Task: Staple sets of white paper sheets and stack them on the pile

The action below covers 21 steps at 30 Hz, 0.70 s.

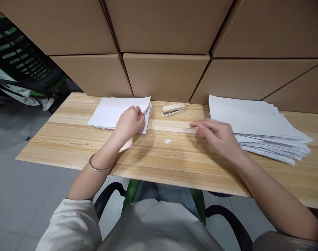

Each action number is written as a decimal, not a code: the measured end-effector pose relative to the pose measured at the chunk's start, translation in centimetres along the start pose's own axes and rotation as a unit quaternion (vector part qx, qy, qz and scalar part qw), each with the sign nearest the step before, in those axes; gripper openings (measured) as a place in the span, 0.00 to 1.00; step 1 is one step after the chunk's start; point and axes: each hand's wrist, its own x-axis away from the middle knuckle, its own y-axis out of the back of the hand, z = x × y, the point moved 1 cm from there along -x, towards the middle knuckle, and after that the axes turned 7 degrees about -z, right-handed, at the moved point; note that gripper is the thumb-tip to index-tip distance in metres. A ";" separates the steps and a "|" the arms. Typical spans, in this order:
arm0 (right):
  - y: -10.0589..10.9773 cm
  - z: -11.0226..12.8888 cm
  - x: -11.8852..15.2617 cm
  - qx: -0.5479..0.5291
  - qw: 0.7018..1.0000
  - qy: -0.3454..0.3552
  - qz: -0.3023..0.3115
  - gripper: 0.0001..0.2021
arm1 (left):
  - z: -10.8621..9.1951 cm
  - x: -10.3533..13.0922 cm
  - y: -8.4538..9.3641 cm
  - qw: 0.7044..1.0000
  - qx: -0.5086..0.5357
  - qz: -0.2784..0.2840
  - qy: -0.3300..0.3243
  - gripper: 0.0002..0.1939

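Past the grey shirt [159, 226] at bottom middle, with the right hand [218, 137] half open, seemingly empty, beside the big paper stack [247, 116] at right, and the left hand [129, 122] curled at the small paper pile [109, 111] at left, can't tell if pinching, touch softly to stop bends, near the stapler [173, 108] at upper middle.

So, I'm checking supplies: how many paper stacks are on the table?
2: a thinner stack by the left hand and a thicker stack by the right hand.
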 end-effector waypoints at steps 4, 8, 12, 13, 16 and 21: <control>-1.8 0.7 0.3 -0.266 0.917 -0.256 0.149 0.30 | -1.5 1.3 -0.3 0.972 0.201 0.028 -0.114 0.11; -2.0 0.9 0.0 -0.325 0.871 -0.332 0.157 0.29 | -3.2 3.1 -2.3 0.909 0.327 0.169 -0.192 0.13; -2.3 1.1 0.0 -0.244 0.889 -0.368 0.118 0.10 | -3.9 4.1 -3.8 0.860 0.332 0.277 -0.272 0.11; -2.4 1.0 0.0 -0.214 0.895 -0.374 0.119 0.06 | -4.0 4.2 -3.9 0.850 0.332 0.292 -0.286 0.11; -1.8 0.6 0.2 -0.134 0.920 -0.342 0.138 0.06 | -3.8 3.8 -3.5 0.866 0.314 0.243 -0.304 0.15; 0.5 -0.2 0.2 0.031 0.965 -0.242 0.090 0.09 | -1.5 1.5 -2.2 0.987 0.071 -0.081 -0.119 0.14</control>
